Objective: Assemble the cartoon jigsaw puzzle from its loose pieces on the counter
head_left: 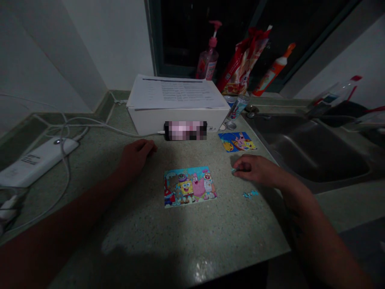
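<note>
A cartoon jigsaw puzzle [189,186] lies flat on the speckled stone counter [144,224], its pieces joined into a rectangle. My right hand [254,168] pinches a small blue puzzle piece [234,170] between its fingertips, just right of the puzzle and above the counter. A few loose blue pieces [250,194] lie below that hand. A small cartoon picture card [237,141] lies beyond it. My left hand [136,156] rests curled on the counter above the puzzle's top-left side, touching no puzzle piece.
A white box [177,122] topped with printed papers stands at the back, with a pixelated phone [185,130] leaning against it. A white power bank [37,160] and cables lie left. A steel sink [309,150] lies right; bottles stand behind.
</note>
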A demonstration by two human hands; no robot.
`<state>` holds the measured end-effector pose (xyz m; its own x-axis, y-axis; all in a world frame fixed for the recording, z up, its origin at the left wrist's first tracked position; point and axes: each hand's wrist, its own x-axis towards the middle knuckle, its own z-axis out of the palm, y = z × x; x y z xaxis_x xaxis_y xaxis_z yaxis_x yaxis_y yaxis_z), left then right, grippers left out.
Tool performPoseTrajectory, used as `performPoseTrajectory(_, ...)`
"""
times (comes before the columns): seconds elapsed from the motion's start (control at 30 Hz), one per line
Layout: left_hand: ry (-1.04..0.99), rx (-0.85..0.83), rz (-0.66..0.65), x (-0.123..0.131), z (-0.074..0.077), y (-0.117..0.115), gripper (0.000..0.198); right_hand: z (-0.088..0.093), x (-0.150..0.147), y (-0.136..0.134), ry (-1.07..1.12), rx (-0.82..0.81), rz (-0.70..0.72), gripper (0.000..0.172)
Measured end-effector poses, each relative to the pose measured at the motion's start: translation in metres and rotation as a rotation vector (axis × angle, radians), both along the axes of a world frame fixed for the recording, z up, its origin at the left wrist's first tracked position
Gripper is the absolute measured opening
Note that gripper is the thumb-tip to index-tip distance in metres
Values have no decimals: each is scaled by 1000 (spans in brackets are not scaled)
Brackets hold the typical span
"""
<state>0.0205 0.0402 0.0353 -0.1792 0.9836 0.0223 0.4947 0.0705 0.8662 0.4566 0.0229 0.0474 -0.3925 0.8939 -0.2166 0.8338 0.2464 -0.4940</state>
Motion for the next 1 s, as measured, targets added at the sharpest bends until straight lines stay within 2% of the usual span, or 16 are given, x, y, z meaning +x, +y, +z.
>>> performPoseTrajectory(0.3,0,16,3,0,-1,-1,33,-1,0,-2,-96,48,-12,22)
performPoseTrajectory(1.0,11,-6,6,1,-1,0,34,0,-4,-4,-36,-11,-15,17)
